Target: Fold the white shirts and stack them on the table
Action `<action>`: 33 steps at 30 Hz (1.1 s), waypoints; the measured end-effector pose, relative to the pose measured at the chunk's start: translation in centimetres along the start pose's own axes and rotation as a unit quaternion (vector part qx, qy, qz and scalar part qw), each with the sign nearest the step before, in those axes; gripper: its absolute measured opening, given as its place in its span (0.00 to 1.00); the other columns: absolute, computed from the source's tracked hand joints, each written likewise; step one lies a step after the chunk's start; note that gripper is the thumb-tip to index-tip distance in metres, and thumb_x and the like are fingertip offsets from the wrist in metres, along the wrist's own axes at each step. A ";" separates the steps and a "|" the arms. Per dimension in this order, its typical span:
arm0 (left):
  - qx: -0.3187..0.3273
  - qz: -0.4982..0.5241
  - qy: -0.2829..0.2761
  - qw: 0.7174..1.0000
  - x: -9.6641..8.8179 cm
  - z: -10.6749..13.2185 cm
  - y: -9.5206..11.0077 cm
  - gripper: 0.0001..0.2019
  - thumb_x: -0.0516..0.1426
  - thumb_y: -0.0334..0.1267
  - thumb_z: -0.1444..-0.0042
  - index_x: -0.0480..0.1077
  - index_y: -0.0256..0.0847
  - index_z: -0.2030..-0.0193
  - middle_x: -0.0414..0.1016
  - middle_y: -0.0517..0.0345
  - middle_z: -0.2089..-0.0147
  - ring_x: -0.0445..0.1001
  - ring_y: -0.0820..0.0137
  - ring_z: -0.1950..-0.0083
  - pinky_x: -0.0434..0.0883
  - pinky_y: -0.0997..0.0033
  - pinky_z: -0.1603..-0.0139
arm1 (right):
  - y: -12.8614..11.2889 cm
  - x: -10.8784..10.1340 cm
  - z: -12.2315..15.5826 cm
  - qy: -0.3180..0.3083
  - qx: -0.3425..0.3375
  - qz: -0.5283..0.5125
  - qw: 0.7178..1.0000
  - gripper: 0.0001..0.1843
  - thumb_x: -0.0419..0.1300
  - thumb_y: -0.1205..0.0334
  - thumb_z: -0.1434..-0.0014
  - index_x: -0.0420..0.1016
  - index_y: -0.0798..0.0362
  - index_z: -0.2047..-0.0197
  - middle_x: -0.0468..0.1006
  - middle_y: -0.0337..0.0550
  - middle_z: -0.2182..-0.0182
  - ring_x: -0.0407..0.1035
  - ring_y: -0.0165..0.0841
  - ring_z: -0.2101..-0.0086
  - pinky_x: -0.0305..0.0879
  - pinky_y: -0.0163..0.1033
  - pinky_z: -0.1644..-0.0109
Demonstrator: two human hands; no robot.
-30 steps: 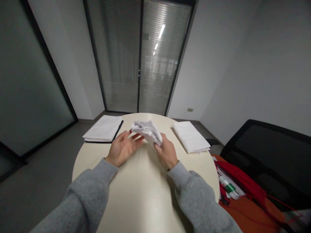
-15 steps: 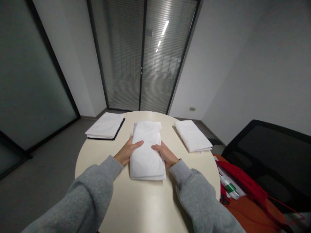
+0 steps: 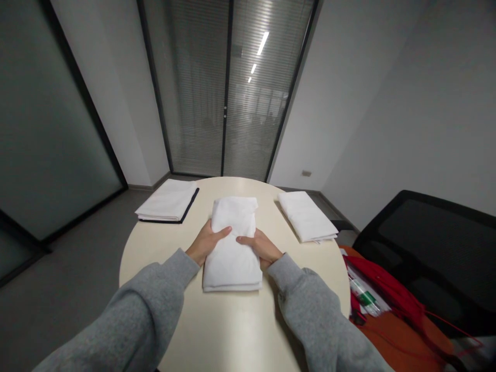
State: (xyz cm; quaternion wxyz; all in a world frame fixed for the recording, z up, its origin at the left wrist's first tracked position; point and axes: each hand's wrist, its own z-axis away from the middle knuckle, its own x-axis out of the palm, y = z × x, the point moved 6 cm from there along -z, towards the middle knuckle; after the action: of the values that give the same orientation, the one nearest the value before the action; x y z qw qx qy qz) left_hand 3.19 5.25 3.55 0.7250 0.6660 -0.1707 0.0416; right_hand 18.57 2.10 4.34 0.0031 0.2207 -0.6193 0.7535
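A folded white cloth [image 3: 233, 266] is held between my two hands over the middle of the round table [image 3: 217, 330]. My left hand [image 3: 205, 242] grips its left edge, thumb on top and the other fingers hidden beneath. On the opposite edge, my right hand [image 3: 264, 245] grips in the same way, its thumb pointing toward the left one. Both thumbs press the upper face of the cloth, which shows slight creases. Whether the cloth's underside touches the table cannot be made out.
At the table's back left lies a white folded cloth stack [image 3: 167, 200] on a dark flat piece [image 3: 189, 205]. Another folded white cloth [image 3: 308, 217] lies at the right edge. A black-backed chair [image 3: 430, 258] stands right, with a red bag [image 3: 387, 284] and a clear bottle [image 3: 366, 297] on its orange seat.
The cloth's near end has shifted slightly left and toward me. Both thumbs have moved a little inward over it, and its top looks flatter.
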 end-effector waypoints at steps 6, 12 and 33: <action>-0.096 0.128 -0.094 0.983 0.9 -0.3 0.5 0.28 0.63 0.54 0.39 0.74 0.33 0.42 0.82 0.37 0.47 0.81 0.50 0.46 0.80 0.54 0.48 | 0.2 -0.6 0.6 -0.033 0.057 0.006 0.998 0.30 0.77 0.62 0.58 0.80 0.57 0.50 0.86 0.52 0.57 0.81 0.48 0.57 0.75 0.54 0.45; -0.038 0.132 0.034 0.990 -1.3 -1.2 0.8 0.23 0.67 0.40 0.42 0.74 0.32 0.42 0.83 0.39 0.49 0.83 0.52 0.48 0.81 0.54 0.47 | 1.2 -0.8 0.4 -0.043 0.092 0.031 0.994 0.26 0.75 0.60 0.53 0.79 0.56 0.50 0.86 0.51 0.58 0.81 0.45 0.59 0.76 0.51 0.48; 0.107 0.116 0.171 0.973 -4.9 -2.6 1.0 0.15 0.65 0.41 0.39 0.77 0.36 0.48 0.83 0.44 0.47 0.81 0.60 0.44 0.73 0.57 0.36 | -0.6 -4.5 -0.8 0.052 -0.061 0.452 0.888 0.27 0.57 0.37 0.37 0.77 0.56 0.59 0.82 0.48 0.62 0.74 0.40 0.61 0.68 0.41 0.58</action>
State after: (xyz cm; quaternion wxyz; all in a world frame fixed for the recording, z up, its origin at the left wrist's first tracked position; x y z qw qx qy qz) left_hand -1.22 8.74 2.89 0.6585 0.6981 -0.1143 0.2567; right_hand 22.58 4.18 3.25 -0.2923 -0.1237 -0.6953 0.6448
